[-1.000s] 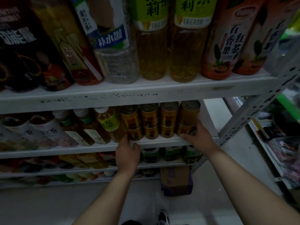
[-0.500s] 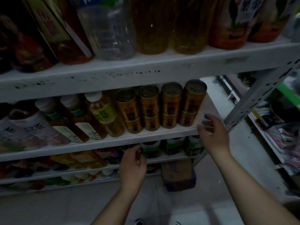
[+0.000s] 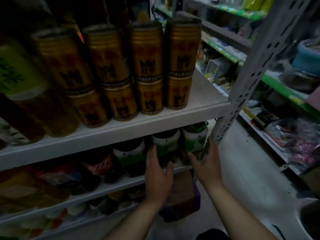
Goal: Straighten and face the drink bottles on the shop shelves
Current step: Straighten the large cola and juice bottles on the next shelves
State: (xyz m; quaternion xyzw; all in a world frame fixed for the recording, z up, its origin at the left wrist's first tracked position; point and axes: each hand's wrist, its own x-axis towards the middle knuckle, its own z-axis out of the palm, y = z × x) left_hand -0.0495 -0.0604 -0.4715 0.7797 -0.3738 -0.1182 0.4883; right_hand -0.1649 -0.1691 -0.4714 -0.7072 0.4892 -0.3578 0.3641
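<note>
"Green-and-white labelled plastic bottles point(image 3: 165, 147) with dark caps: where do they stand?"

"Three in a row at the right end of the lower white metal shelf point(image 3: 103, 189), under the stacked gold cans point(image 3: 149, 70)."

"And the hands?"

"The left hand point(image 3: 158, 177) has straight fingers up by the left side of the middle bottle, thumb spread wide. The right hand point(image 3: 206, 163) flanks the end bottle point(image 3: 194, 141), thumb in front, fingers along its right side, near the perforated grey upright point(image 3: 242, 94). Both hands are spread apart, neither clamped on anything. It's too dim to tell whether they touch."
</note>
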